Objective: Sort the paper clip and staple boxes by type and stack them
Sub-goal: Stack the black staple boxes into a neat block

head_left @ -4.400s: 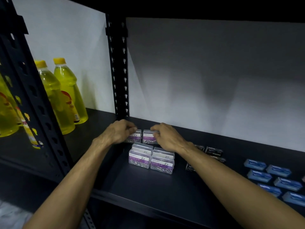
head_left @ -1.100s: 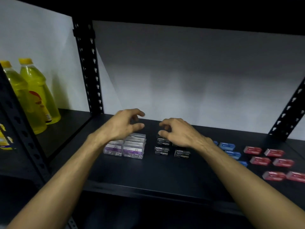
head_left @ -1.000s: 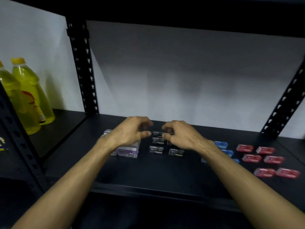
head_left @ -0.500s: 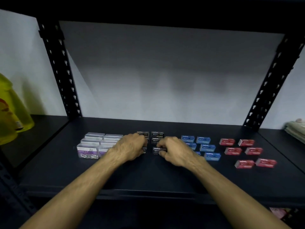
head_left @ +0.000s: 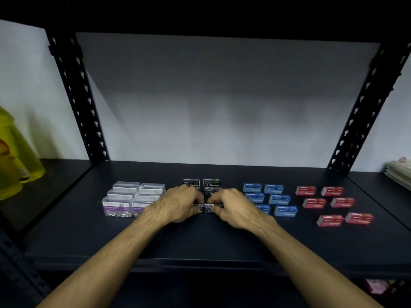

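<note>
Both hands are down on the nearest pair of small black cardboard staple boxes (head_left: 208,207) in the middle of the dark metal shelf (head_left: 200,241) — left hand (head_left: 178,204) and right hand (head_left: 235,206) each pinch 1 box with curled fingers. Clear plastic paper clip boxes (head_left: 124,201) sit just left, blue staple boxes (head_left: 278,200) just right. Tight spacing — lifting carelessly could easily knock neighbours or topple the stacked black ones behind.
</note>
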Demonstrator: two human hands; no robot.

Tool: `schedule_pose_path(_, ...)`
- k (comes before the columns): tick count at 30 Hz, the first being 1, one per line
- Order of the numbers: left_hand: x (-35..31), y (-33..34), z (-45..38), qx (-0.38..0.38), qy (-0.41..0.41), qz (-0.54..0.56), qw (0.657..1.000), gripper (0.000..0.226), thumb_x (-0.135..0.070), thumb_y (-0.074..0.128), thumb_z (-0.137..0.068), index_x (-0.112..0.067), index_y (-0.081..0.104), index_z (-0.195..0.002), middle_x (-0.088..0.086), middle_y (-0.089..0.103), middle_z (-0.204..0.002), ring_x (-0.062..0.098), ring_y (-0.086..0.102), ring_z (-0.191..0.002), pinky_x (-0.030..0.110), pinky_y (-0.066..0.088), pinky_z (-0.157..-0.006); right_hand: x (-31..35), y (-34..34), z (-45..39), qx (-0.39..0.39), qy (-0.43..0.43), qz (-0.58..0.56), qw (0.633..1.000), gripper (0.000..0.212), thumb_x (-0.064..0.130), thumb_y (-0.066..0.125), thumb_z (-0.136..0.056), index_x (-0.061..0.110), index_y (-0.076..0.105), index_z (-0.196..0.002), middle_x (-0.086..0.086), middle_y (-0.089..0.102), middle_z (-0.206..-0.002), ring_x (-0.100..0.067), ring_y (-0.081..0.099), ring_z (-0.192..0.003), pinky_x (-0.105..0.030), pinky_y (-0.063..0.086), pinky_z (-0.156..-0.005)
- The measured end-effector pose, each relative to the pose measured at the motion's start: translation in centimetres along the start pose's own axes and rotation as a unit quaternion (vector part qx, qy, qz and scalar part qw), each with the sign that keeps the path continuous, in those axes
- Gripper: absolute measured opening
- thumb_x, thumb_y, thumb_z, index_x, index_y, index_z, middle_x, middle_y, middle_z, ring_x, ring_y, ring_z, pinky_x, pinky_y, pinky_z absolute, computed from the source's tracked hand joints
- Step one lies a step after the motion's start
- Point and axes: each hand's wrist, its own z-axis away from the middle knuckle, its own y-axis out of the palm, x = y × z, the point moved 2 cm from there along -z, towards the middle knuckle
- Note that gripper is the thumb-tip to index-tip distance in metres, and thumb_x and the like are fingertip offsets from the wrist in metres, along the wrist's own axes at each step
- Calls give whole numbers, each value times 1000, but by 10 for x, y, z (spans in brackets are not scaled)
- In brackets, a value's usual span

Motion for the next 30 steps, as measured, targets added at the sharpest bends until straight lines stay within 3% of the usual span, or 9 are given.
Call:
schedule_pose_path(5, 0, 1, 2, 7, 8, 5, 1000, 21, -38, 62, -91, -37, 63, -112, -9, 67, -110, 16, 62, -101, 36, 51, -86, -1, 1, 3, 1, -4, -6, 1000, 24, 28, 63, -92, 26, 68, -116, 5, 69, -108, -7, 56, -82, -20, 38, -71)
schedule_pose_path(11, 0, 3, 3, 8, 19, 19, 1000, 20, -38, 62, -91, -37, 64, -111, -10, 66, -111, 14, 61, -102, 29, 43, -76, 0, 1, 8, 4, -7, -8, 1000, 23, 29, 62, -93, 26, 68, -116, 5, 69, -108, -11, 62, -90, -25, 47, -76)
schedule_pose_path(16, -2, 2, 4, 3, 16, 24, 1000, 19, -39, 63, -90, -38, 64, -109, -12, 66, -109, 13, 61, -101, 27, 35, -72, -1, 1, 7, 6, -12, -1, 1000, 26, 29, 62, -93, 25, 68, -118, 4, 69, -110, -11, 62, -91, -22, 43, -75)
schedule_pose_path(20, -2, -1, 3, 5, 13, 16, 1000, 27, -45, 64, -88, -37, 63, -113, -10, 65, -108, 14, 62, -99, 27, 42, -75, -2, 1, 7, 2, -10, 6, 1000, 32, 33, 64, -91, 25, 66, -122, 4, 67, -110, -12, 62, -92, -25, 48, -77)
schedule_pose_path(24, 1, -19, 2, -28, -4, 21, 999, 38, -56, 63, -84, -36, 62, -115, -11, 66, -99, 14, 63, -91, 29, 45, -75, -5, -6, 5, -14, -4, -3, 1000, 45, 49, 61, -86, 28, 62, -126, 6, 65, -108, -12, 62, -92, -30, 51, -77)
schedule_pose_path(30, 15, -42, -13, -71, -25, 35, 997, 23, -41, 63, -90, -30, 66, -111, -8, 69, -106, 17, 63, -100, 33, 50, -86, -14, -19, -18, -59, 4, 7, 998, 34, 41, 59, -92, 24, 64, -122, 1, 60, -111, -17, 61, -98, -27, 44, -79)
